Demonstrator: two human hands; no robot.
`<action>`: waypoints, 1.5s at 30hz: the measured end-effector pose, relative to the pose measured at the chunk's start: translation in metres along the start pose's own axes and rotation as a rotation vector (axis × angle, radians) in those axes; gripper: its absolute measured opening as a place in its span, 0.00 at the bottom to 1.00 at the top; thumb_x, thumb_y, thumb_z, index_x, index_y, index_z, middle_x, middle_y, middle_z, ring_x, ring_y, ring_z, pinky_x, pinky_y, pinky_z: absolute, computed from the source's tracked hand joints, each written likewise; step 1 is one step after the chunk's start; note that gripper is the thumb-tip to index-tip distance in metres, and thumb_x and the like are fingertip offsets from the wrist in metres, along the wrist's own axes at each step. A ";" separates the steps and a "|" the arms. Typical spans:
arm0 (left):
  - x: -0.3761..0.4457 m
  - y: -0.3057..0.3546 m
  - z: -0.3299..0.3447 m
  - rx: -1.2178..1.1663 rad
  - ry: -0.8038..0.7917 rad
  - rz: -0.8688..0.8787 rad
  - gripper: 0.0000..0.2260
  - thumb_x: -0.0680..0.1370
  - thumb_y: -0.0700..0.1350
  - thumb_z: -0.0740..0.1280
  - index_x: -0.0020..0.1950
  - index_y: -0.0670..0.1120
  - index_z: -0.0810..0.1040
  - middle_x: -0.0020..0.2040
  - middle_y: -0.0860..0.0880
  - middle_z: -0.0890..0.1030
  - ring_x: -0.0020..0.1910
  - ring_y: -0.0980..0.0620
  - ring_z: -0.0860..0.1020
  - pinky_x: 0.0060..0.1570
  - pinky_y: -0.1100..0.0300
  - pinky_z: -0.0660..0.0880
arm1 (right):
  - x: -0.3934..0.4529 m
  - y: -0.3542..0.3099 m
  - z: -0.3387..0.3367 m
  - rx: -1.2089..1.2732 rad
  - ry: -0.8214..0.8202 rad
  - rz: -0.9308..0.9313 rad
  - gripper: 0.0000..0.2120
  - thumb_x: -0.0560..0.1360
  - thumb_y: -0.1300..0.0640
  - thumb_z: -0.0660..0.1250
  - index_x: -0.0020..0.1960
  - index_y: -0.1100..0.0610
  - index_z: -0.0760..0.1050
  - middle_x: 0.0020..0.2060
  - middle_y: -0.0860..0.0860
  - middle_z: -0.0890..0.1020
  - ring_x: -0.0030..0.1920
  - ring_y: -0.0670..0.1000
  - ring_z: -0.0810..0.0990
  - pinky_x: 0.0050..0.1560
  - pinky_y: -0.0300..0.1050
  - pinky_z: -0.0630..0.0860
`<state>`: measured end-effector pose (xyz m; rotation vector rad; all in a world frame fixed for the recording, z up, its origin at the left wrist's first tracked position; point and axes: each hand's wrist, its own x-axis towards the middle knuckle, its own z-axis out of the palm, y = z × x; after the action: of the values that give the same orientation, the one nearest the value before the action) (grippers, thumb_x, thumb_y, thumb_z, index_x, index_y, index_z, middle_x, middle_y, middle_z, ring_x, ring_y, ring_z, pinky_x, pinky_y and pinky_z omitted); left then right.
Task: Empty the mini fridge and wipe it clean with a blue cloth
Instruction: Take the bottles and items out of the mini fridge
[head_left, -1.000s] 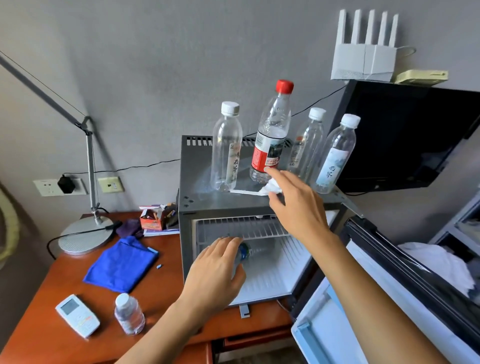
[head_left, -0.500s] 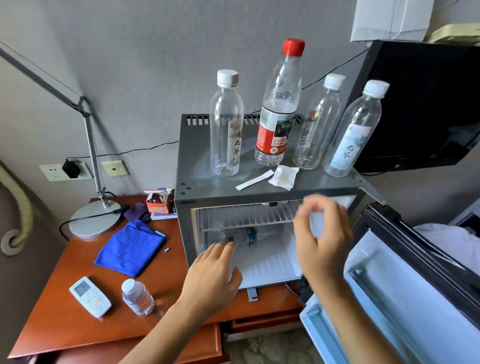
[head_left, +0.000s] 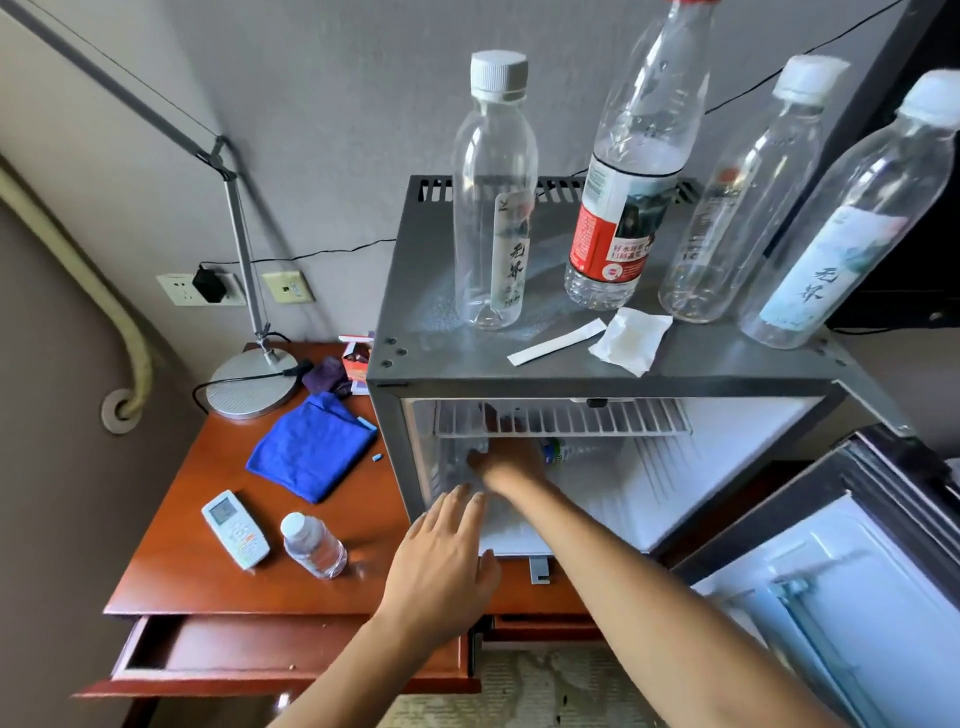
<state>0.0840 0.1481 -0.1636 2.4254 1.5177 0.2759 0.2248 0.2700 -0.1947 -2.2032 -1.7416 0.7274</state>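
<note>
Our right hand (head_left: 506, 460) reaches deep in the fridge (head_left: 613, 384) toward a lying bottle (head_left: 569, 451), grip unclear | left hand (head_left: 441, 566) open at the front edge | risk: bumping the wire shelf (head_left: 563, 418) | cloth (head_left: 311, 447) on the desk (head_left: 171, 577) | top bottle (head_left: 496, 192) label unreadable.

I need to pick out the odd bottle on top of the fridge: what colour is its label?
Red and white, on the tall bottle, head view.

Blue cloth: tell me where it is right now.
In the head view, the blue cloth lies on the wooden desk left of the mini fridge, between the lamp base and the remote.
</note>
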 end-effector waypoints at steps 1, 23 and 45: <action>-0.001 0.000 -0.001 -0.012 0.008 -0.010 0.30 0.78 0.54 0.58 0.80 0.49 0.59 0.80 0.48 0.63 0.79 0.49 0.61 0.76 0.55 0.63 | 0.012 -0.006 0.005 -0.038 -0.034 -0.024 0.32 0.82 0.39 0.59 0.82 0.48 0.56 0.79 0.57 0.64 0.76 0.59 0.66 0.71 0.52 0.69; -0.040 -0.039 0.014 -0.363 -0.037 -0.235 0.38 0.68 0.72 0.67 0.74 0.68 0.58 0.67 0.69 0.72 0.59 0.63 0.77 0.51 0.62 0.77 | -0.128 0.023 -0.011 0.395 0.041 -0.312 0.14 0.67 0.40 0.75 0.47 0.46 0.79 0.40 0.39 0.82 0.44 0.42 0.81 0.38 0.33 0.77; -0.093 -0.264 0.025 -0.797 0.282 -0.809 0.27 0.70 0.44 0.76 0.62 0.61 0.67 0.53 0.55 0.81 0.52 0.49 0.81 0.48 0.53 0.77 | -0.182 -0.014 0.058 0.272 -0.193 -0.145 0.20 0.77 0.48 0.69 0.63 0.31 0.67 0.47 0.38 0.81 0.47 0.39 0.80 0.52 0.44 0.78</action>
<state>-0.1736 0.1711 -0.2741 1.1027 1.8727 0.8549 0.1524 0.0927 -0.1952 -1.8598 -1.7466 1.0990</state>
